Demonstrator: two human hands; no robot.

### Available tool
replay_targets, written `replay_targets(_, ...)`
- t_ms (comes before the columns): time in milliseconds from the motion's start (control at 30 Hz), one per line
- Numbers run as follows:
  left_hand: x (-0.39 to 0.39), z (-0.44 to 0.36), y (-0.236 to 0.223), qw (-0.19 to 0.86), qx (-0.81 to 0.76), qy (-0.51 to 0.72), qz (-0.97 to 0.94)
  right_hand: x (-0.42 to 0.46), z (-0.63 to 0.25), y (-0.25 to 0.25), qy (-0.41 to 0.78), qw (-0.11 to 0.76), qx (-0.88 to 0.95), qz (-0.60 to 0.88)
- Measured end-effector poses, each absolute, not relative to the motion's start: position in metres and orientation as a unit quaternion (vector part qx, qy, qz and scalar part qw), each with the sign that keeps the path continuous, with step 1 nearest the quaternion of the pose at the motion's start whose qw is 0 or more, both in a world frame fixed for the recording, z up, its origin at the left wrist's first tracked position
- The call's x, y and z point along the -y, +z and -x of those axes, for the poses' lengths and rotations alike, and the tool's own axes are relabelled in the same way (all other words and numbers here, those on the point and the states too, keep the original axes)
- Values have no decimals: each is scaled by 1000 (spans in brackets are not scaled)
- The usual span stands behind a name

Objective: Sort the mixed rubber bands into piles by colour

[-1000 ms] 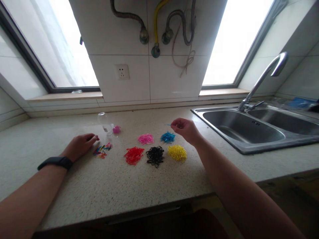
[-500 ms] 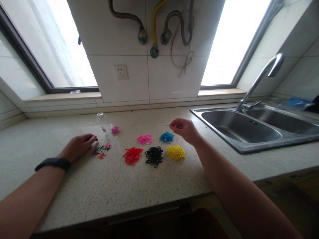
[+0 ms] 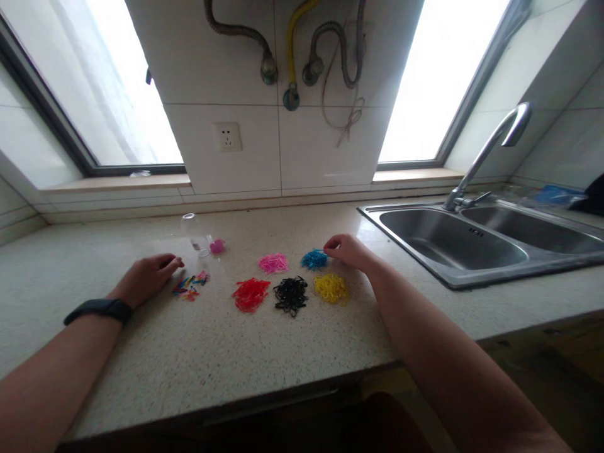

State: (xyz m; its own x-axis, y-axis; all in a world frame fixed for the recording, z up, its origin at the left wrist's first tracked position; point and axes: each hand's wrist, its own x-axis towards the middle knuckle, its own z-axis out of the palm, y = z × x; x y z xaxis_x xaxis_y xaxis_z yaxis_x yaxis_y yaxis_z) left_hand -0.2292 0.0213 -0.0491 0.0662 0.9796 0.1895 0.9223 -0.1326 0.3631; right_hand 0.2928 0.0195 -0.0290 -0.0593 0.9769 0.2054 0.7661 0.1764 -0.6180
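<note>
My left hand (image 3: 148,277) rests on the counter with its fingers loosely bent and nothing visible in them. Close to its fingertips lies a small heap of mixed-colour rubber bands (image 3: 191,286). At the right edge of a blue rubber band pile (image 3: 314,259), my right hand (image 3: 348,251) has its fingers pinched, apparently on a blue band. Nearer to me sit piles of red (image 3: 250,295), black (image 3: 290,296) and yellow rubber bands (image 3: 331,289). Left of the blue pile is a pink rubber band pile (image 3: 273,263).
Behind the mixed heap lies a clear plastic bottle (image 3: 195,236), with a pink piece (image 3: 218,246) beside it. A steel sink (image 3: 453,277) with a tall tap (image 3: 486,148) is set into the speckled counter (image 3: 226,358) at right. Hoses hang on the tiled wall.
My right hand has come down and slightly left from above the blue pile, where it held a thin blue band, to the pile's edge. The left hand has stayed in place.
</note>
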Motion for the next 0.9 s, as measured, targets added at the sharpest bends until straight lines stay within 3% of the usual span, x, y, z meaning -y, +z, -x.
replay_targets(633,-21,229,-50,65,-659,205,-721,-18,-294,-25,204,237,678,665)
replay_targets(900,-20,228,-49,68,-653,211,-724,-29,-302,-30,196,290,652,672)
